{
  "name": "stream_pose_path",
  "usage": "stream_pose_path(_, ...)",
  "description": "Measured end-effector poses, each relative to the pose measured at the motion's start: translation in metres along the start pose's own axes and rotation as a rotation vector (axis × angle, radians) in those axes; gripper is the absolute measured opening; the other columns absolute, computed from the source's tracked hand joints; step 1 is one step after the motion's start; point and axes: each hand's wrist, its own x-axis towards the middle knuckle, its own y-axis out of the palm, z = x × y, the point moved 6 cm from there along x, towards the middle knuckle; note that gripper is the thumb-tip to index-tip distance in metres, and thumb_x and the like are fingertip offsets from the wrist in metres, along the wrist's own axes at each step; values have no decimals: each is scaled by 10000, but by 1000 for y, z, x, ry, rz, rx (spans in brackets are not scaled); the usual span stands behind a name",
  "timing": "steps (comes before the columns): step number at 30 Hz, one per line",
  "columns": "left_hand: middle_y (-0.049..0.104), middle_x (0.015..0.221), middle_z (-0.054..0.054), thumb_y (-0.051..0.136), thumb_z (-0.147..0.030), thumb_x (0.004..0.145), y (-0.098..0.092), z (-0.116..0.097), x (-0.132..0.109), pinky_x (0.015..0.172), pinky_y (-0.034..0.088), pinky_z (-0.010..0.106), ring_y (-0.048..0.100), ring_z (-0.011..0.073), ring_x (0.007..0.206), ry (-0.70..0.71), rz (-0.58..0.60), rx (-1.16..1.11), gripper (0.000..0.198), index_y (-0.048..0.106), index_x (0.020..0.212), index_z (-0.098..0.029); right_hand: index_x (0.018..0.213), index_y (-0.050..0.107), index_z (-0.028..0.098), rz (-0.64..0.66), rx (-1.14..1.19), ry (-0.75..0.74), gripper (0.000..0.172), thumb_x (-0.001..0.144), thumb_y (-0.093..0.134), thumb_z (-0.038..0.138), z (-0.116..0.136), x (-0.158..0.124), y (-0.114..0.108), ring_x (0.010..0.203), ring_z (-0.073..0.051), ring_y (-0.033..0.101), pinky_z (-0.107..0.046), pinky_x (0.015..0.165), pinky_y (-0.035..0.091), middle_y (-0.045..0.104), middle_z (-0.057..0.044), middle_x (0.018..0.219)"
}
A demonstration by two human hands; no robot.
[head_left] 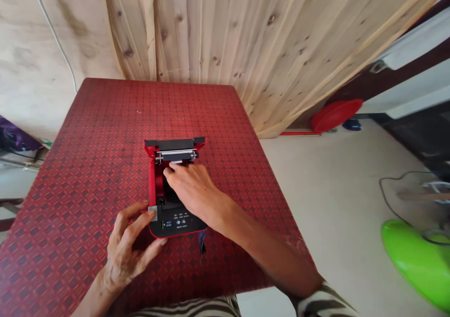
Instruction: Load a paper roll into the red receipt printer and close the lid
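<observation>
A small red and black printer lies on the red patterned table with its lid raised at the far side. A roller shows along the lid's inner edge. My left hand grips the printer's near left corner, with fingers at the grey side latch and the thumb against the front edge. Reaching over the black panel, my right hand is inside the open compartment, its fingers curled close below the roller. What those fingertips pinch, if anything, is hidden. A dark strap hangs from the printer's near right side.
The table stands by a wooden plank wall. A white cable runs down the wall at left. On the floor at right are a bright green object, a red basin-like object and a dark cable.
</observation>
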Motion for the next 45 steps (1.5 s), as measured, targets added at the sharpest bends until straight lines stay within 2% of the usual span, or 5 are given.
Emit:
stream_pose_path(14,664,1236,163,752,-305,955,0,-1,0,915,625,340,696,237,1111,22,-2,7,446,595,1338,-138,1108,721,201,-240,190,-15,166,1021,586,160,-8,-44,-23,785,-211,745,-336,639,531,778,-57,1015)
stream_pose_path(22,679,1236,159,782,-306,928,-1,1,1,885,630,359,704,248,1092,19,-7,6,495,590,1362,-165,1126,758,287,-835,995,358,296,845,819,356,-117,-116,7,875,-191,702,-352,743,593,739,-38,1122)
stream_pose_path(29,687,1248,154,808,-301,901,1,3,1,889,622,375,713,254,1086,12,-17,-15,526,601,1368,-176,1094,749,239,-690,1068,428,316,828,767,409,-137,-82,81,933,-215,746,-398,872,601,798,-47,1045)
stream_pose_path(38,679,1262,161,838,-269,864,2,7,-1,898,616,389,702,263,1099,16,-15,-21,555,615,1361,-162,1173,722,228,-544,1046,382,324,877,746,357,-122,-69,90,756,-163,690,-304,684,543,769,-21,946)
stream_pose_path(45,688,1251,154,860,-288,844,1,9,-4,899,619,393,708,271,1108,12,2,-21,590,614,1367,-172,1117,751,247,-449,980,429,233,887,714,246,-110,-130,80,847,-189,725,-357,790,581,784,-40,1022)
